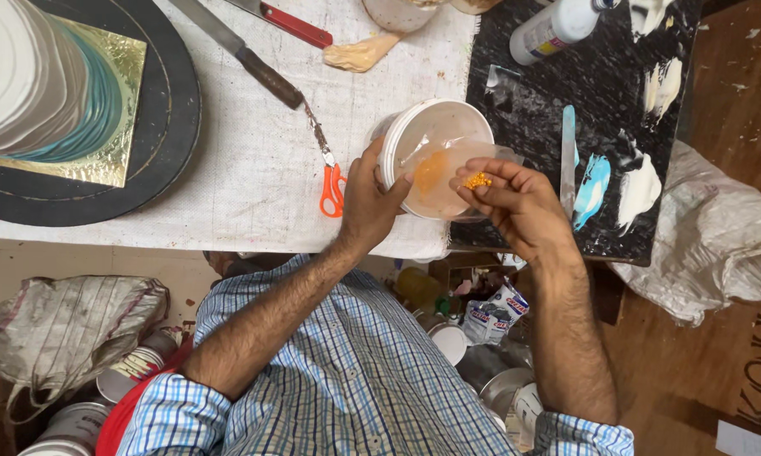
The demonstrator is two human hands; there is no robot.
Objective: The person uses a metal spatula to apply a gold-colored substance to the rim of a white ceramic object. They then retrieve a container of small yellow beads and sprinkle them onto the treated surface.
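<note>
Tabletop covered with white woven cloth, edge running across lower middle of view. Black board at right end, smeared with white and blue paint. Round black disc at left, carrying gold-foil square. Brown wooden floor at right, flecked with pale scraps. Crumpled grey sacks on floor right and lower left. Paint tins clustered beneath tabletop. Light even, soft shadows.

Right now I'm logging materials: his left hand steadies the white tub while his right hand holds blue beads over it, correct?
Not quite: the beads in the right hand are orange-yellow, not blue, as the head view shows. The left hand does steady the white tub.
</note>
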